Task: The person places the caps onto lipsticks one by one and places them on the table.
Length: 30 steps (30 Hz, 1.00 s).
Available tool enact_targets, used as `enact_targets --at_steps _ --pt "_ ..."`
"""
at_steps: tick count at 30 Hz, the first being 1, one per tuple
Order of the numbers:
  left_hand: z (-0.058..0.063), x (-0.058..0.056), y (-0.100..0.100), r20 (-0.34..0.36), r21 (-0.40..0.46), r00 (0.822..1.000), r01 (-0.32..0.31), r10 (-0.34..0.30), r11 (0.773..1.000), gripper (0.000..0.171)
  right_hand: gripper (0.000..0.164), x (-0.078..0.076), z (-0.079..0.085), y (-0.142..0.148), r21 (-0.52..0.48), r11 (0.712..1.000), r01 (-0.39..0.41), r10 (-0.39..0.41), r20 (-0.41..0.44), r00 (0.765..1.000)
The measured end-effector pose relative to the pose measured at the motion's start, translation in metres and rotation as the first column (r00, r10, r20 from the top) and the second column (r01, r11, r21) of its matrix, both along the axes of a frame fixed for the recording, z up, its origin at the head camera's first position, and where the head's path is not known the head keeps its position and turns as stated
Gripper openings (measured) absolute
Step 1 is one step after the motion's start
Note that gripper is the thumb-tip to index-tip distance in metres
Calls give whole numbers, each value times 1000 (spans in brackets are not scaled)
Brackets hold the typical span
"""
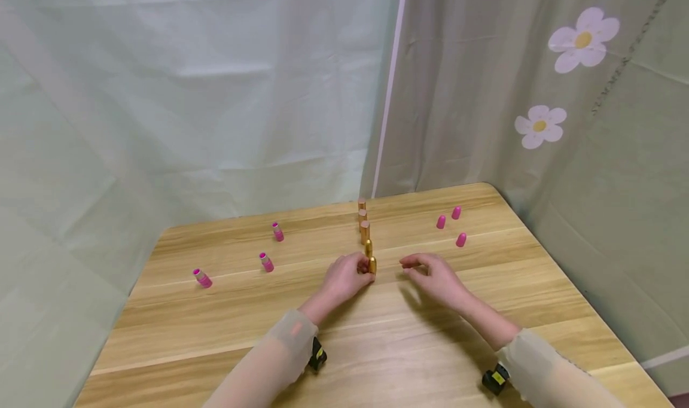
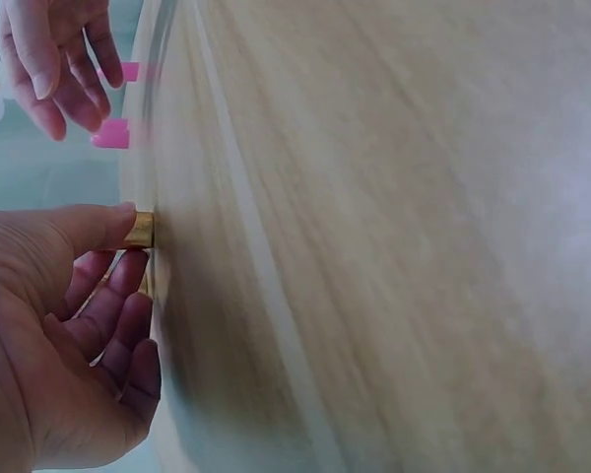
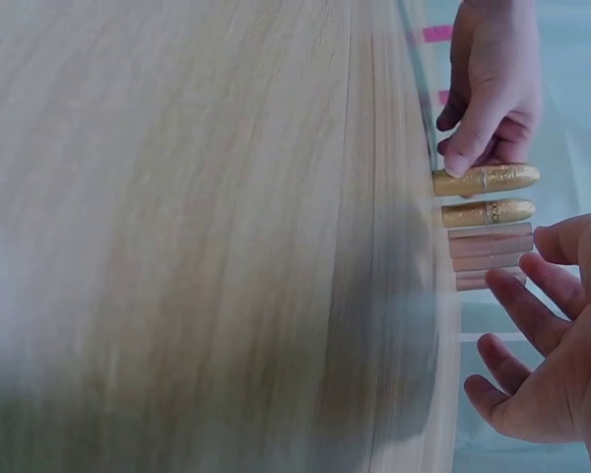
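Note:
My left hand pinches the nearest gold bullet-shaped lipstick tube near its base, and the tube stands upright on the wooden table. Just behind it is a second gold lipstick tube. Three rose-gold lipstick tubes carry the row on toward the back edge. To the right of the row, my right hand hovers above the table with fingers loosely bent and nothing between them. In the left wrist view, the fingers partly cover the gold tubes.
On the left of the wooden table stand three pink lipstick bases with silvery collars, spaced apart. Three pink rounded caps stand at the back right. A pale curtain hangs behind the table, with white flowers on its right part.

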<state>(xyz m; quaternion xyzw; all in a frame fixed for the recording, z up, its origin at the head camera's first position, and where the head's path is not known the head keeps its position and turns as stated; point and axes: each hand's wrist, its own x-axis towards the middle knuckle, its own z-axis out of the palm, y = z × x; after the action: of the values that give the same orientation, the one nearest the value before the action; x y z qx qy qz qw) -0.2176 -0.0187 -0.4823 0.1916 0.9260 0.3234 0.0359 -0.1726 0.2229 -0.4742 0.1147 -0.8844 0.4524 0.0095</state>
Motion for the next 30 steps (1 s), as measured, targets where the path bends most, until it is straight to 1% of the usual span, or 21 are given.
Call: enact_targets --at_steps 3,6,9,11,15,19,23,25,27,30 --pt "-2 1 -2 23 16 1000 -15 15 1000 27 26 1 -1 -1 0 1000 0 0 3 1000" --pt "-3 3 -7 25 24 999 -24 24 999 37 26 1 -1 0 -1 1000 7 -7 9 1000" --pt "-3 5 -15 3 11 999 -34 34 999 45 27 2 0 3 0 1000 16 -16 15 1000" --pt "-1 7 -21 -22 -8 999 -38 38 999 48 28 3 2 6 9 1000 24 -24 6 1000" --pt "8 15 -34 -61 -80 998 -26 21 996 50 27 5 4 14 64 997 46 -41 -67 997" --pt "14 24 -47 -107 -162 994 -11 -7 987 54 26 6 7 23 138 989 59 -37 -159 987" --pt "21 33 -56 -161 -206 986 13 -47 978 54 25 4 11 36 194 978 82 -34 -234 972" --pt "26 40 -58 -193 -235 977 39 -86 971 55 26 1 14 43 210 973 100 -43 -258 965" --pt "32 47 -58 -222 -272 966 70 -133 960 56 26 -2 16 52 222 967 125 -61 -273 960" --pt "41 59 -53 -254 -328 942 128 -218 936 57 28 -6 19 66 233 958 165 -95 -285 954"
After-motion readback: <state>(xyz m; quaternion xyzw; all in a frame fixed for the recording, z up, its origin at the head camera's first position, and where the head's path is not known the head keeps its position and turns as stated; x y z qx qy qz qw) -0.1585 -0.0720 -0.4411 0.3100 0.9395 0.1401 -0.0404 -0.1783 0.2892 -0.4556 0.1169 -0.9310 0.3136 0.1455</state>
